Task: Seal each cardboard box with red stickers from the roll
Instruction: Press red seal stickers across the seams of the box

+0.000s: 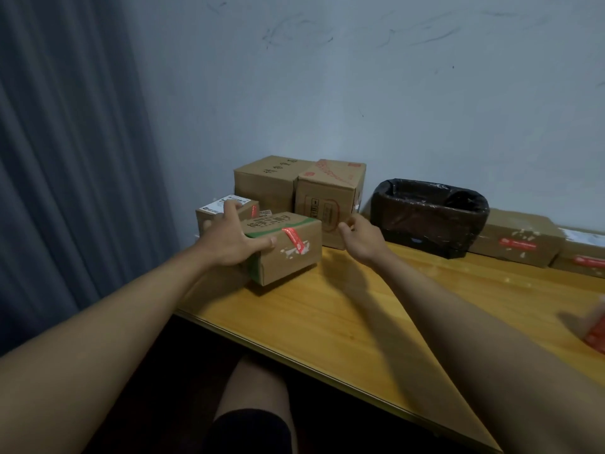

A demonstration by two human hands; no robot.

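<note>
- Left hand (234, 240) grips the near end of a small box (284, 245), thumb along the front top edge, fingers spread over the top. The box sits on the wooden table (327, 322), its near end close to the table's front edge.
- Right hand (358, 239) hangs in the air just right of that box, fingers loosely curled, holding nothing; apart from the box.
- A red sticker (293, 239) already runs over the box's top front edge. White scraps on the front face below it look like torn label remains.
- Risk: one-handed hold at one end. If the box is pushed or lifted this way it may swing or tip, and the table edge is near on the left.
- Risk: a sticker pressed over the torn scraps would likely bond poorly and peel.
- Sticker roll: a blurred red thing (594, 332) at the far right of the table may be it; cannot tell. It lies well apart from both hands, so a reach would mean letting go of or dragging the box.
- Crowding: the stacked boxes (327, 198) and a smaller labelled box (214, 213) sit close behind; a shove could jam against them.
- Black-lined bin (429, 214) stands to the right, by the wall.
</note>
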